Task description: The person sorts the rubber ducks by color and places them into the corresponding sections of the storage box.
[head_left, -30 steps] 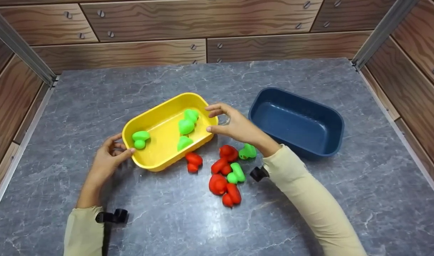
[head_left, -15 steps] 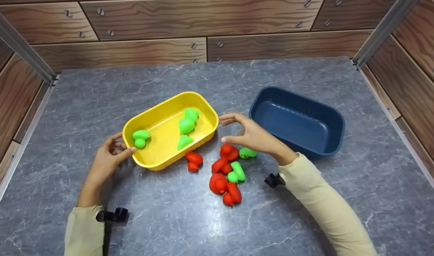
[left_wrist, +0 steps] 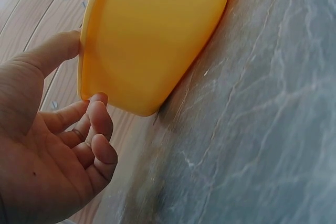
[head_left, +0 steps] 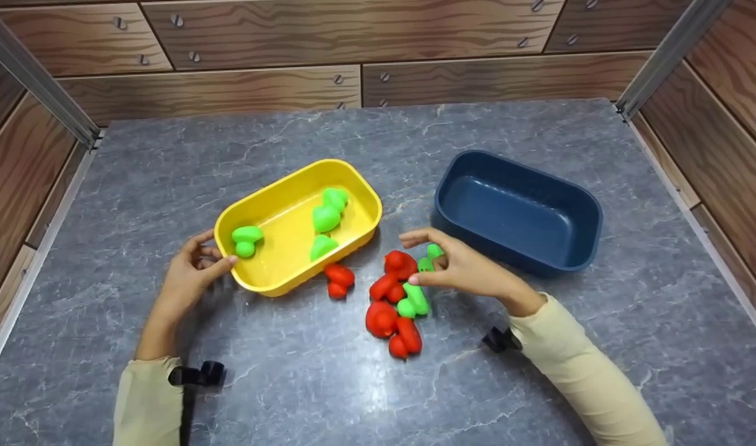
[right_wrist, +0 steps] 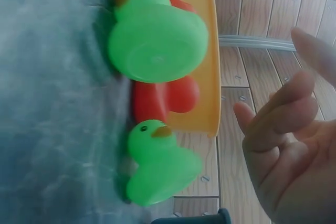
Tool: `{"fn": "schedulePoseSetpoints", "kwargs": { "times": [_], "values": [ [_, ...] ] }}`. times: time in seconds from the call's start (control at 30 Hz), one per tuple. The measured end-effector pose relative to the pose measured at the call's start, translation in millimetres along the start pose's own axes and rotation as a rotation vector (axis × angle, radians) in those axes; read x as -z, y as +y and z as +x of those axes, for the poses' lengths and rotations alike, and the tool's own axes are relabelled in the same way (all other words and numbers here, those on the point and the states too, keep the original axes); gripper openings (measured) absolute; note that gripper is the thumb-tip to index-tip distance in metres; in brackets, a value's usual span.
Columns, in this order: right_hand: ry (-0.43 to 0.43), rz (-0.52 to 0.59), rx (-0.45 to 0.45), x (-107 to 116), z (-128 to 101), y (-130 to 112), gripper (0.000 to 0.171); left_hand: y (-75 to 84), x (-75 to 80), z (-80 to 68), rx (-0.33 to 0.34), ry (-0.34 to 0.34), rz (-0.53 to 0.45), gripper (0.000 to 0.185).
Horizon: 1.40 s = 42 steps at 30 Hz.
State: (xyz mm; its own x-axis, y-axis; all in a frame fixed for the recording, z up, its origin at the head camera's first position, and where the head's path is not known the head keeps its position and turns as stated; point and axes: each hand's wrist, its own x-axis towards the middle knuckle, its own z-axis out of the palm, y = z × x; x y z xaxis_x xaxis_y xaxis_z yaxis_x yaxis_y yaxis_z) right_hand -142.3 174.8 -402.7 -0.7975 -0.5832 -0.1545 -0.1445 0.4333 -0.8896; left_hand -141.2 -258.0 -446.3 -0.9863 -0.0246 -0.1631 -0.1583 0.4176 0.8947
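My left hand (head_left: 189, 282) holds the near-left end of a yellow plastic tub (head_left: 278, 285), thumb at the rim and fingers curled against the outer wall. The left wrist view shows this hand (left_wrist: 58, 135) at the tub (left_wrist: 152, 40). Green rubber ducks (head_left: 325, 218) lie inside the tub. My right hand (head_left: 470, 269) is over the loose ducks, thumb and index finger apart, gripping nothing. Below it are a green duck (head_left: 417, 299) and a red duck (head_left: 400, 265). In the right wrist view, a green duck (right_wrist: 163, 163) lies apart from the fingers (right_wrist: 283, 108).
A dark blue tub (head_left: 517, 214) stands to the right, with no ducks showing inside. More red ducks (head_left: 381, 319) cluster on the grey marbled table (head_left: 278, 384). One red duck (head_left: 339, 280) sits against the yellow tub's front side. Wood-patterned walls (head_left: 260, 34) enclose the table.
My right hand has come off the yellow tub's right end and moved right and nearer, over the loose ducks. The left hand and both tubs look the same.
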Motion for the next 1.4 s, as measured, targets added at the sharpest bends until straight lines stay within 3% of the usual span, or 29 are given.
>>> {"fn": "schedulePoseSetpoints", "kwargs": {
  "times": [0.87,1.4],
  "values": [
    [-0.145,-0.046,0.025,-10,-19,22,0.061,-0.5,-0.2,-0.4,0.009,0.007,0.012,0.07],
    [-0.126,-0.27,0.063,-16,-20,26,0.056,0.1,-0.9,-0.7,0.0,0.005,0.02,0.07]
  ]
}}
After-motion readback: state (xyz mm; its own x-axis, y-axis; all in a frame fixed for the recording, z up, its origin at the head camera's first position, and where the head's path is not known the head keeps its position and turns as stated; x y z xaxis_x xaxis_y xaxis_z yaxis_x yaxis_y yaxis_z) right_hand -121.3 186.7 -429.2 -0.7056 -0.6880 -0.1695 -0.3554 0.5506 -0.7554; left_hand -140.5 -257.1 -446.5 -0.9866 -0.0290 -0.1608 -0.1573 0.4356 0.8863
